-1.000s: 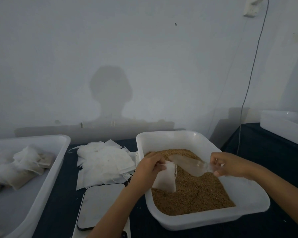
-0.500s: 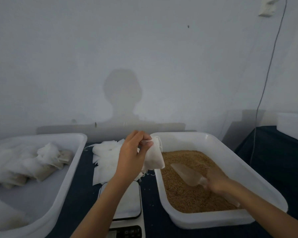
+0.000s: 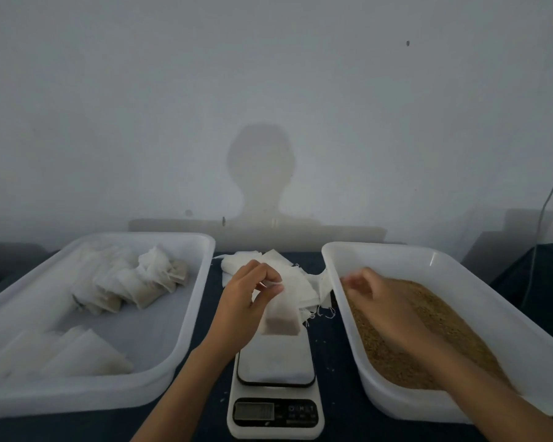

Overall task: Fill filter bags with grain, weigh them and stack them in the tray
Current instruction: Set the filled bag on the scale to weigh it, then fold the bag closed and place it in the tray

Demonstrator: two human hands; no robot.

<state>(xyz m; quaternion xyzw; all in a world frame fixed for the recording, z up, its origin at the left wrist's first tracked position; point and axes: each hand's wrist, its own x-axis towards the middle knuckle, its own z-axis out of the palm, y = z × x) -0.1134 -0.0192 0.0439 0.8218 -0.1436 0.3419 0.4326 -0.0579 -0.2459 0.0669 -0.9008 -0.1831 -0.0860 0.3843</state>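
Left hand (image 3: 246, 301): thumb and fingertips pinch the top edge of a filled filter bag (image 3: 281, 323), which hangs just over the far edge of the scale platform (image 3: 275, 362); whether its bottom touches the platform cannot be told.

Right hand (image 3: 377, 298): blurred, over the grain (image 3: 428, 333) near the left wall of the grain tub (image 3: 492, 301), fingers loosely bent; whether it holds anything cannot be told.

Scale (image 3: 275, 406): white, between the two tubs; its display (image 3: 254, 411) and button marks are too blurred to read. No other writing is legible.

Empty filter bags (image 3: 300, 282): loose white pile behind the scale, partly hidden by the left hand, strings trailing toward the tub.

Tray (image 3: 186, 314): white, left of the scale, holding a heap of filled bags (image 3: 134, 282) at its far end and flat pale bags (image 3: 77, 355) at its near end.

Table (image 3: 329, 352): dark surface, scattered grains beside the scale.

Cable (image 3: 546, 202): runs down the wall at far right.
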